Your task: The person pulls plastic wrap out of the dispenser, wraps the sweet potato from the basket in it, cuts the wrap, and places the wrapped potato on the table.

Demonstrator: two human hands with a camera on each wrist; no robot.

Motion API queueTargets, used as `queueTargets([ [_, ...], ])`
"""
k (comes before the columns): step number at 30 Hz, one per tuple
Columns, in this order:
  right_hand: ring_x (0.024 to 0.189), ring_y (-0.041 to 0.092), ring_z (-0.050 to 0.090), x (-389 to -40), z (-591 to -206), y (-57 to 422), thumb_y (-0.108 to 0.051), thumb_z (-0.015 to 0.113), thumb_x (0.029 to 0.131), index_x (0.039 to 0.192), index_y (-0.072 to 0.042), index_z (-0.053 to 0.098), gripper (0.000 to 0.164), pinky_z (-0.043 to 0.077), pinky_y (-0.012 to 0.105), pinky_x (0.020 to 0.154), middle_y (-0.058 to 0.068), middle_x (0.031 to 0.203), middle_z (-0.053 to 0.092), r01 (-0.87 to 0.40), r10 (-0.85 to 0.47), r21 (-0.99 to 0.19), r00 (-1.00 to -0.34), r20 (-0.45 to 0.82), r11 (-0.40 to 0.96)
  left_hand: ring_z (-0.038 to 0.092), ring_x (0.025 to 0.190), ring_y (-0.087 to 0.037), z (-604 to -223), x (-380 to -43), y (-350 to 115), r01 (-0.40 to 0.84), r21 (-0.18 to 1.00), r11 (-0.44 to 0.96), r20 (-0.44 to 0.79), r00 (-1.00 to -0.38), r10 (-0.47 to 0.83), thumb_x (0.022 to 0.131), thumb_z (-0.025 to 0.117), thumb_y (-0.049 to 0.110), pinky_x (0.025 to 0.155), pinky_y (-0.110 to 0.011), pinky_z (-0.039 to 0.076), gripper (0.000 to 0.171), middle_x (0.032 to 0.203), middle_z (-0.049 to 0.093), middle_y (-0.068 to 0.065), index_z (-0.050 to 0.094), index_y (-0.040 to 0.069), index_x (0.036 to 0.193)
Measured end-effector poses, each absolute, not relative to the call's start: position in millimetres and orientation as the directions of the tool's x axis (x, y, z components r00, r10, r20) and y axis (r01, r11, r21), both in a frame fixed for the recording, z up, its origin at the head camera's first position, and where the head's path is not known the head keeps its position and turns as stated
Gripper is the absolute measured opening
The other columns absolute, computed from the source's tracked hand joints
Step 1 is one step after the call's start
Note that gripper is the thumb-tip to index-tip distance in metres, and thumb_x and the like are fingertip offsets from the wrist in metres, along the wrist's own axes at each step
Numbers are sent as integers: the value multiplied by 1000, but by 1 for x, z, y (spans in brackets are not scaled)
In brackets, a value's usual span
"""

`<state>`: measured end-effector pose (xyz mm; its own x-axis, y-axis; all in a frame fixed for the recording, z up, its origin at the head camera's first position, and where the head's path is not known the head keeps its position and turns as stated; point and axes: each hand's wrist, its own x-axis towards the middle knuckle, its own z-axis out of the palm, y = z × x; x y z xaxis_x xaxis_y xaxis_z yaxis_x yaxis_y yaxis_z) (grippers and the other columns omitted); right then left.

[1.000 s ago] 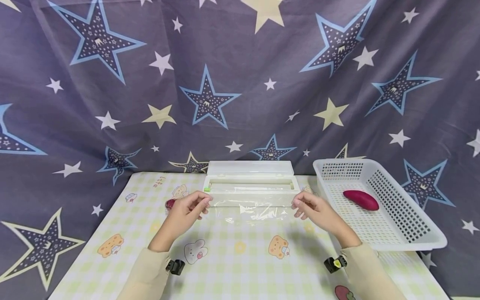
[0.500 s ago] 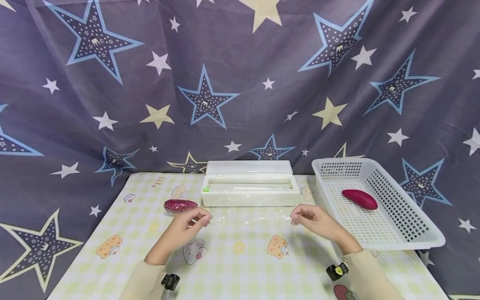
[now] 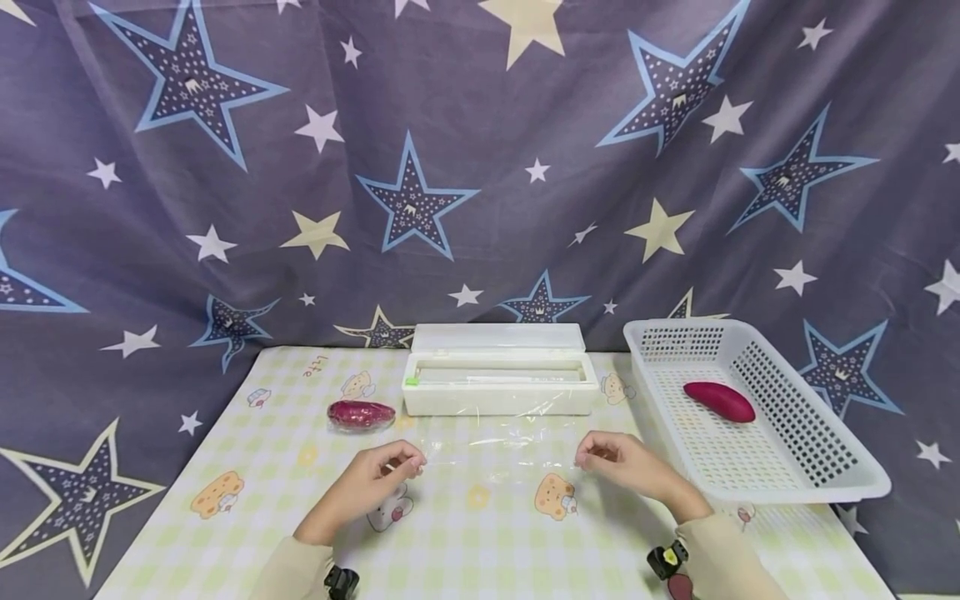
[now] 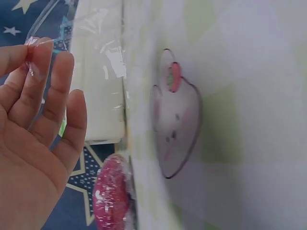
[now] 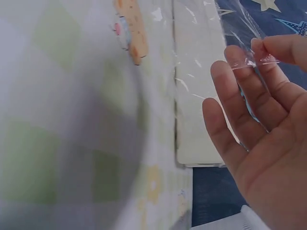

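Observation:
A sheet of clear plastic wrap [image 3: 495,442] stretches from a white wrap dispenser box [image 3: 498,402] toward me. Its left corner is pinched between thumb and forefinger of my left hand [image 3: 375,479]. The opposite corner is pinched the same way by my right hand [image 3: 630,467]. In the right wrist view the film [image 5: 196,62] runs from the fingertips over the box, the other fingers loosely extended. The dispenser's lid [image 3: 498,337] stands raised, and a pale roll shows inside. Left of the box lies a purple-red sweet potato [image 3: 361,414] covered in shiny film.
A white perforated basket [image 3: 817,467] stands at the right of the table, holding a bare purple-red sweet potato [image 3: 720,402]. A checked cloth [image 3: 480,550] with cartoon prints covers the table. Behind hangs a dark star-patterned curtain [image 3: 480,125].
Both hands have moved toward me, away from the box, drawing out a longer stretch of plastic wrap. The wrapped sweet potato, partly hidden behind the left hand before, is now fully visible.

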<state>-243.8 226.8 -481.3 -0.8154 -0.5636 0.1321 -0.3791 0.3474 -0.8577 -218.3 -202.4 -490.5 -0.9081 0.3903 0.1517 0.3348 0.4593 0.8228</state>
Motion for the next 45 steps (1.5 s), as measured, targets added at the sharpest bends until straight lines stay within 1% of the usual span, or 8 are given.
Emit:
queueTargets([
  [8, 86, 17, 64, -237, -492, 228, -12, 62, 98, 94, -11, 69, 9, 51, 28, 80, 8, 93, 71, -348, -608, -857, -792, 51, 381, 66, 85, -28, -497, -215, -203, 330, 834, 442, 93, -874, 476, 103, 58, 32, 75, -29, 54, 24, 93, 70, -8, 71, 11, 101],
  [13, 86, 16, 64, -234, -499, 228, -8, 59, 98, 94, -7, 69, 11, 50, 27, 80, 13, 92, 71, -332, -682, -886, -731, 24, 325, 64, 66, -28, -499, -212, -204, 282, 863, 420, 19, -849, 529, 102, 60, 28, 51, -25, 52, 22, 89, 69, -13, 71, 9, 101],
  [16, 87, 19, 65, -233, -502, 229, -8, 58, 99, 94, -4, 70, 14, 50, 26, 80, 17, 92, 71, -315, -702, -897, -712, 8, 309, 62, 61, -26, -502, -211, -205, 262, 868, 421, -10, -839, 544, 102, 61, 26, 44, -24, 48, 21, 88, 69, -12, 71, 9, 101],
  [27, 88, 21, 68, -226, -507, 230, -10, 54, 103, 93, 0, 74, 24, 50, 25, 83, 14, 92, 74, -319, -705, -903, -708, 25, 288, 66, 81, -25, -502, -204, -205, 258, 860, 440, -32, -833, 552, 100, 63, 24, 70, -28, 52, 17, 94, 72, -4, 73, 12, 97],
  [31, 84, 22, 69, -225, -511, 231, -15, 55, 104, 91, -4, 76, 27, 52, 26, 78, 9, 89, 75, -318, -679, -891, -734, 15, 324, 66, 86, -19, -506, -202, -206, 282, 857, 431, -25, -813, 581, 100, 63, 22, 76, -27, 52, 15, 96, 73, -1, 75, 15, 96],
  [36, 82, 15, 67, -223, -514, 229, -19, 60, 102, 95, -10, 76, 19, 53, 26, 73, 4, 92, 74, -317, -651, -871, -759, -5, 376, 65, 94, -12, -509, -202, -208, 297, 850, 435, -21, -806, 592, 102, 60, 29, 83, -28, 53, 21, 97, 72, 8, 78, 21, 95],
  [40, 79, 10, 64, -222, -515, 227, -23, 64, 100, 102, -11, 75, 16, 53, 25, 71, 1, 91, 73, -336, -642, -854, -766, 3, 397, 64, 90, -10, -510, -203, -207, 301, 843, 446, -16, -814, 580, 101, 62, 30, 82, -27, 52, 21, 94, 71, 9, 79, 19, 93],
  [45, 79, 8, 64, -222, -516, 226, -22, 66, 99, 106, -10, 73, 16, 54, 24, 71, 1, 92, 73, -375, -648, -842, -760, 40, 388, 64, 87, -11, -513, -203, -205, 307, 852, 424, -2, -808, 590, 98, 67, 25, 80, -25, 54, 17, 99, 71, 4, 74, 11, 104],
])
